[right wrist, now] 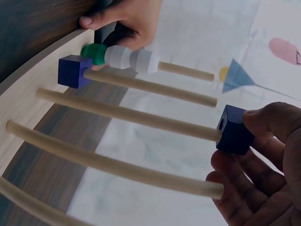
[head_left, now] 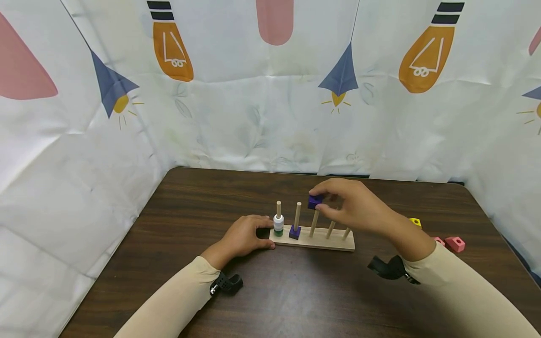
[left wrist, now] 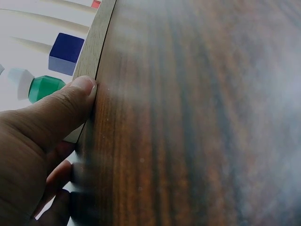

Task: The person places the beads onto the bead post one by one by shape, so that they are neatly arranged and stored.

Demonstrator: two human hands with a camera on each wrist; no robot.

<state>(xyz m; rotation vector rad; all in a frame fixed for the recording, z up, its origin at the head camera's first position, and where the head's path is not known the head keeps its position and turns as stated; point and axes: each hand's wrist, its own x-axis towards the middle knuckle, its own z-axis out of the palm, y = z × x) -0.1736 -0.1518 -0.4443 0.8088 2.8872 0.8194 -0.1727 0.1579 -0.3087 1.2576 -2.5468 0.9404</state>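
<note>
My right hand (head_left: 348, 202) pinches a dark purple cube (right wrist: 236, 129) with a hole, held at the tip of the middle peg (right wrist: 127, 113). Whether the peg's tip has entered the hole, I cannot tell. At the left end of the wooden peg board (head_left: 325, 242), my left hand (head_left: 247, 234) grips the base, its thumb along the near edge in the left wrist view. White beads (right wrist: 129, 59) sit above a green bead (right wrist: 94, 54) on the leftmost peg. Another purple cube (head_left: 295, 232) rests at the bottom of the second peg.
To the right, partly behind the right forearm, lie a yellow block (head_left: 415, 221) and pink blocks (head_left: 455, 244) on the dark wooden table (head_left: 270, 295). A patterned white cloth (head_left: 253, 122) hangs behind the table's far edge. Two more bare pegs (head_left: 331, 230) stand right of the middle one.
</note>
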